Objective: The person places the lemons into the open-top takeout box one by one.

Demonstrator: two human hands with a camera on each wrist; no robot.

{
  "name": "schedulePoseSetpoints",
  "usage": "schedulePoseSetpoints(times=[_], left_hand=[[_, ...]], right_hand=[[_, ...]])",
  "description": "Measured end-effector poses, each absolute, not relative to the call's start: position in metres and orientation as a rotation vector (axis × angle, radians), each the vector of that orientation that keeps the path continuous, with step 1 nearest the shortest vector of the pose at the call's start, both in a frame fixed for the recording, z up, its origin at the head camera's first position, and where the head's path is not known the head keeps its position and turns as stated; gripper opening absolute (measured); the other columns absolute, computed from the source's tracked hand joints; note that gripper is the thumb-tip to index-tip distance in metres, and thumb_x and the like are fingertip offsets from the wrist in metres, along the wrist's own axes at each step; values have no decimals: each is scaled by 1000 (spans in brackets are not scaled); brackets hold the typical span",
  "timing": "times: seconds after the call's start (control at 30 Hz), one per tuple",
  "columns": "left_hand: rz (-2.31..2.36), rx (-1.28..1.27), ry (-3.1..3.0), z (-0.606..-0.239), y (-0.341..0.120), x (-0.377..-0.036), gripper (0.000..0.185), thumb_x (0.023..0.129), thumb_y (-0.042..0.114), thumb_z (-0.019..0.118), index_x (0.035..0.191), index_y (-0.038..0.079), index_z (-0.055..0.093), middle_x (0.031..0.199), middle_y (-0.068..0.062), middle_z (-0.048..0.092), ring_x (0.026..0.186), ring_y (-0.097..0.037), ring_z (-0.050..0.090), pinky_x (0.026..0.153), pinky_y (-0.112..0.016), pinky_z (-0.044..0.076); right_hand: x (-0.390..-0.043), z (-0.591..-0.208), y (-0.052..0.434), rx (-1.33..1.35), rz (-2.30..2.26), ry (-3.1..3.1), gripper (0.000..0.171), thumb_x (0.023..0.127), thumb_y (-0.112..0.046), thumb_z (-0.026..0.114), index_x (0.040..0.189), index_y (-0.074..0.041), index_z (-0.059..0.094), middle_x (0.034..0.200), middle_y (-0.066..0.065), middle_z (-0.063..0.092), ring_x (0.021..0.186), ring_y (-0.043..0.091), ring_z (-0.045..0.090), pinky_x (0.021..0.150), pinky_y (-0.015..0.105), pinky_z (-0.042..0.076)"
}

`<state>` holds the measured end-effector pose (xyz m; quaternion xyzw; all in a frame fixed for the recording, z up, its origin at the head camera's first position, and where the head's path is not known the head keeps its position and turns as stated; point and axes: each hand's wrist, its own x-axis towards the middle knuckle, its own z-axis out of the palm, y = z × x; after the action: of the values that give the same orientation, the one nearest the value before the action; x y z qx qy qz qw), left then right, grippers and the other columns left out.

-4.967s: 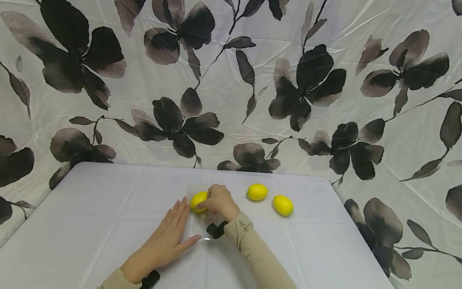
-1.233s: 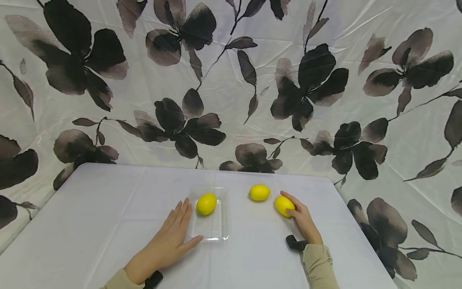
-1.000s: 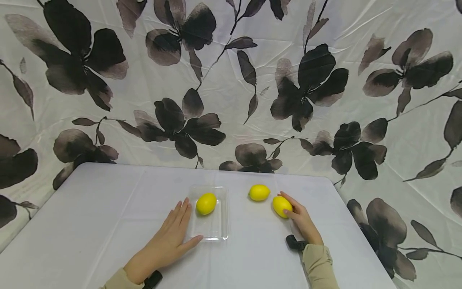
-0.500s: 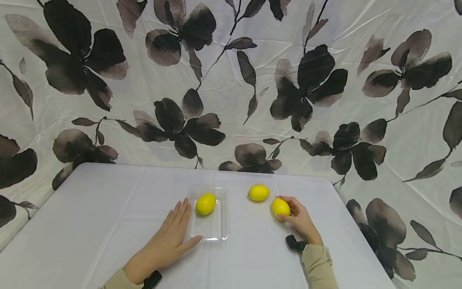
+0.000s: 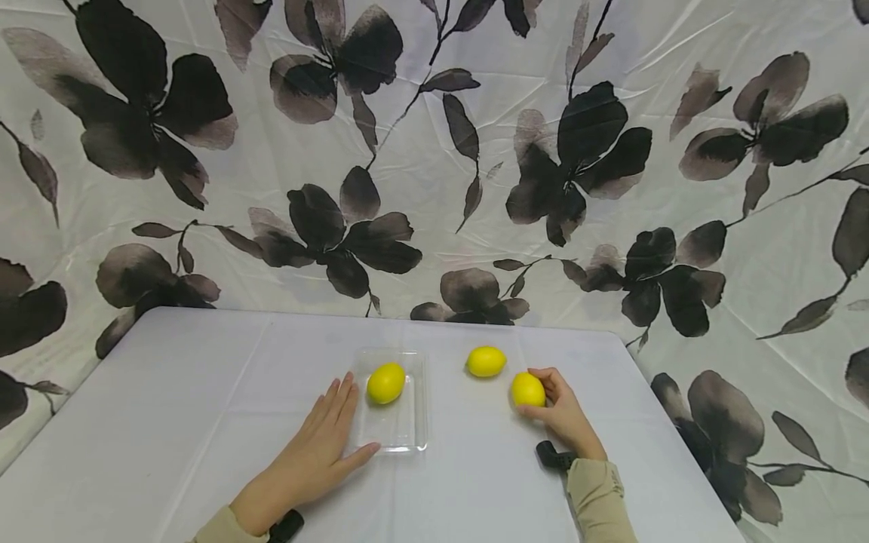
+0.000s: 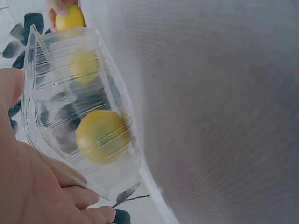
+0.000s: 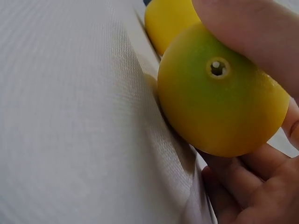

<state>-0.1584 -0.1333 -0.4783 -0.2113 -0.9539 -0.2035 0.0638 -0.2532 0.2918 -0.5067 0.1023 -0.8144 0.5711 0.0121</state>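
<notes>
My right hand [image 5: 565, 413] is gripping a lemon [image 5: 527, 389], my fingers [image 7: 247, 35] curling over its top and my thumb underneath, so it is sitting tight in my grasp on the table [image 5: 170, 392]. A second lemon [image 5: 486, 361] is lying just beyond my right fingertips, apart from the one I am holding. My left hand [image 5: 308, 458] is lying flat on the table, fingers straight and close together, holding nothing; their tips and my thumb are touching the near left edge of a clear tray [image 5: 416, 434]. A third lemon [image 5: 385, 382] is resting inside that tray, just past my left fingertips.
</notes>
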Motion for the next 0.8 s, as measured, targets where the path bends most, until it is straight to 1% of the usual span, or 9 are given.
schedulePoseSetpoints(times=[0.17, 0.33, 0.43, 0.57, 0.67, 0.73, 0.8], left_hand=[[-615, -641, -2883, -479, -133, -158, 97, 96, 64, 47, 154, -7, 19, 164, -21, 7, 150, -40, 8, 117, -60, 17], [-614, -643, -2879, -479, -133, -159, 96, 96, 64, 47, 154, -8, 19, 164, -21, 7, 150, -40, 8, 117, -60, 16], [-614, -644, -2874, -480, -133, -159, 96, 96, 64, 47, 154, -8, 19, 164, -21, 7, 150, -40, 8, 117, -60, 16], [-617, -649, -2875, -480, -133, -160, 96, 96, 63, 47, 154, -8, 18, 164, -21, 7, 150, -40, 8, 117, -60, 16], [-616, -651, -2871, -480, -133, -160, 96, 96, 63, 48, 154, -8, 19, 164, -21, 7, 150, -41, 8, 117, -60, 17], [-613, -650, -2869, -479, -134, -160, 96, 96, 63, 48, 154, -8, 19, 164, -22, 7, 149, -41, 8, 116, -61, 17], [-615, -649, -2870, -478, -134, -159, 96, 96, 63, 48, 154, -9, 20, 164, -22, 7, 149, -41, 9, 116, -61, 17]], right_hand=[[-252, -504, 289, 298, 1751, -2540, 64, 73, -3, 86, 128, 0, 53, 136, 18, 56, 127, 28, 51, 100, 11, 38], [-254, -502, 288, 299, 1740, -2535, 63, 73, -5, 87, 126, -2, 55, 133, 16, 59, 124, 28, 53, 99, 13, 40], [-255, -500, 287, 293, 1718, -2535, 63, 73, -6, 88, 126, -2, 55, 133, 15, 59, 124, 28, 53, 103, 19, 41], [-255, -492, 283, 260, 1681, -2563, 63, 72, -6, 89, 126, -4, 56, 134, 14, 60, 125, 27, 53, 110, 35, 39], [-254, -478, 277, 279, 1682, -2556, 63, 72, -3, 88, 126, -2, 56, 135, 16, 59, 125, 30, 53, 112, 45, 36], [-251, -466, 270, 310, 1682, -2551, 62, 72, -2, 87, 125, 0, 56, 135, 17, 59, 125, 32, 53, 112, 45, 37], [-248, -454, 264, 341, 1671, -2544, 60, 73, -2, 87, 124, 1, 56, 135, 18, 59, 125, 32, 53, 110, 39, 39]])
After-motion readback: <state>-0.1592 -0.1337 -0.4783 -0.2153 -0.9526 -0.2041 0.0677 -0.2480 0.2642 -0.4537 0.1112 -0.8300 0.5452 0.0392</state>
